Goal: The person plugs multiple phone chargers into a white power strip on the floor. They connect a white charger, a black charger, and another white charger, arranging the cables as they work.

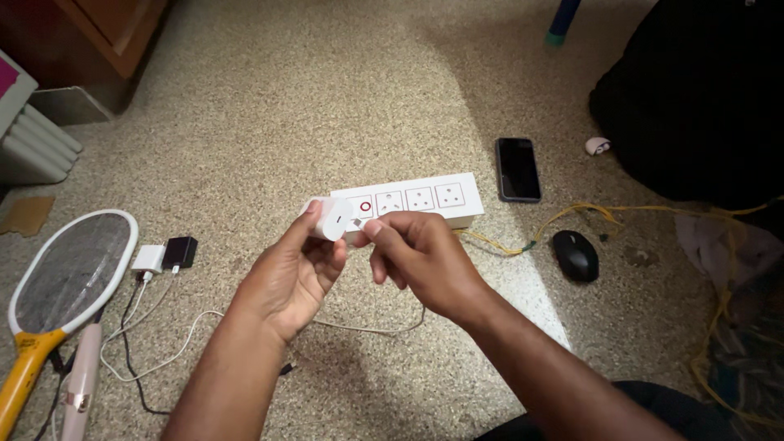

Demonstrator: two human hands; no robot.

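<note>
Both hands meet at frame centre above a speckled floor (pixel 343 98): left hand (pixel 296 273) closed round a white charger (pixel 331 219), right hand (pixel 420 260) pinching a small plug tip (pixel 357 222) at the charger's 3 o'clock face, the two touching or all but. Directly behind them, at 12 o'clock from the knuckles, lies a white power strip (pixel 412 200), its long axis running 9 to 3 o'clock with a slight upward tilt to the right, its sockets in a row and a red-ringed switch nearest the charger; the left hand is the nearer to that switch end. At 8 o'clock a racket-shaped swatter (pixel 65 273) with a yellow handle rests flat. A dark phone (pixel 518 168) lies at 2 o'clock, a black mouse (pixel 576 255) at 3 o'clock beside a yellow cord (pixel 572 214). Two small adapters (pixel 165 256), one white, one black, sit at 9 o'clock, and a thin white cable (pixel 371 329) trails under the wrists.
</note>
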